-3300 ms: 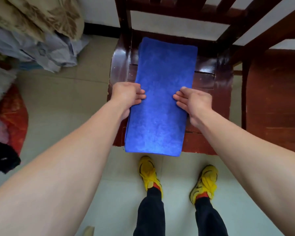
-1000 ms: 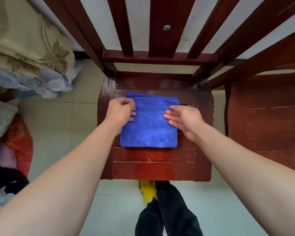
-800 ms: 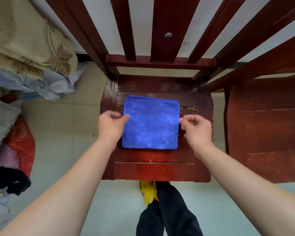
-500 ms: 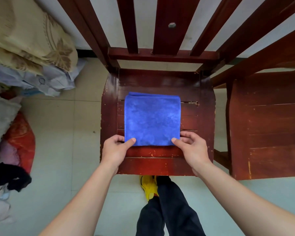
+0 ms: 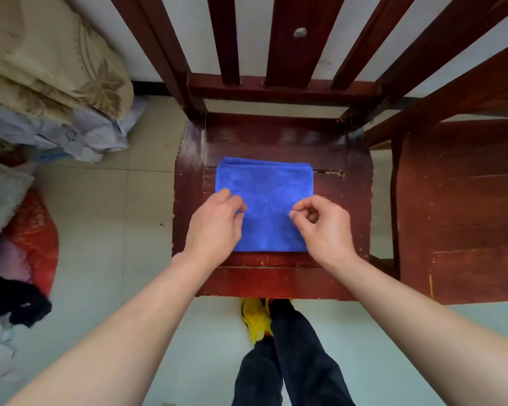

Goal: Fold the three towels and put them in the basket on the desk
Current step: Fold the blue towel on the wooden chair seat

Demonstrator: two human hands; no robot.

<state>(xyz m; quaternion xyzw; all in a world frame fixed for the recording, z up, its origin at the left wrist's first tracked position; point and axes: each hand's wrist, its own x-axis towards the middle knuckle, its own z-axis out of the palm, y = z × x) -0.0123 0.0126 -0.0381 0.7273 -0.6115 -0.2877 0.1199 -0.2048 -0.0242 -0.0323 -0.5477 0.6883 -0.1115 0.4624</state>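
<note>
A blue towel (image 5: 264,200), folded to a thick square w/ several layers showing at its far edge, is seen flat on the seat of a dark red wooden chair (image 5: 355,200). No basket or worktop is in view, and no other towels can be picked out.

The left hand (image 5: 214,227) is laid over the towel's left edge, fingers curled loosely; the right hand (image 5: 323,227) is over the right edge, thumb and fingertips drawn together. Whether cloth is actually pinched by either can't be told — nothing is seen lifted.

Handling, as judged: soft, light microfibre-type cloth, limp, not fragile, not slippery on the wood. The stack will likely sag and the layers fan open if it's taken by one corner. It's prob. best gripped at both side edges thru all layers, or scooped from under w/ the folded edge supported, and kept level.
</note>
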